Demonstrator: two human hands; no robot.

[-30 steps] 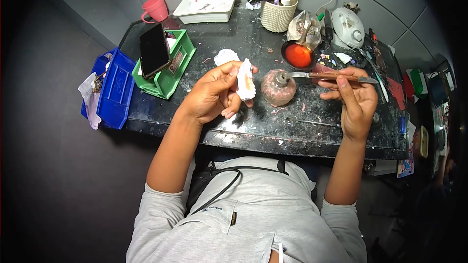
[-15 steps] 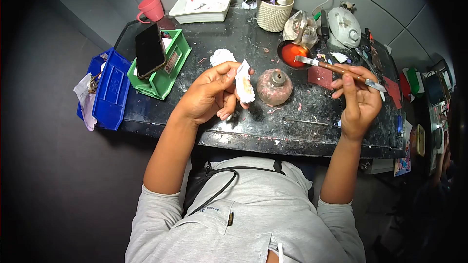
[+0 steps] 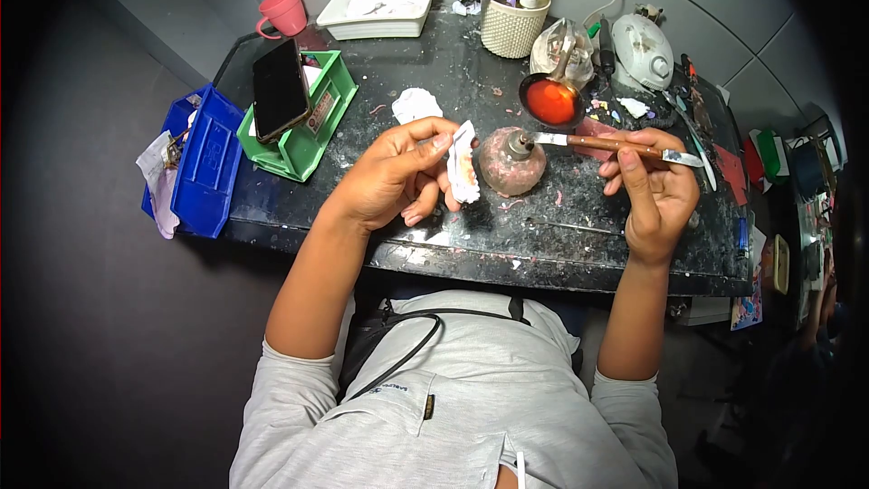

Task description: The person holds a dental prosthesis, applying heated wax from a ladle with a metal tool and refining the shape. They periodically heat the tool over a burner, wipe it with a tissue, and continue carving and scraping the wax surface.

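My left hand (image 3: 392, 172) pinches a white plaster cast (image 3: 463, 166) with a pinkish-orange patch on the side turned to the right. Between the thumb and fingers of my right hand (image 3: 654, 188) lies a wax knife (image 3: 625, 147) with a brown wooden handle and metal ends. Its left blade points at the wick holder of a round glass spirit lamp (image 3: 512, 167), which stands between the hands. Behind the lamp, a small dark pan (image 3: 549, 101) contains shiny orange-red liquid. A white plaster lump (image 3: 417, 105) rests on the table beyond my left hand.
At left, a phone (image 3: 280, 91) leans on a green bin (image 3: 319, 131) beside a blue bin (image 3: 206, 167). A white tray (image 3: 376, 9), pink mug (image 3: 284, 12) and tool cup (image 3: 514, 29) line the back. A thin metal tool (image 3: 579, 227) lies near the front edge.
The wax knife has moved from over the pan down and left to the lamp's top. My left hand has shifted slightly right and down with the cast.
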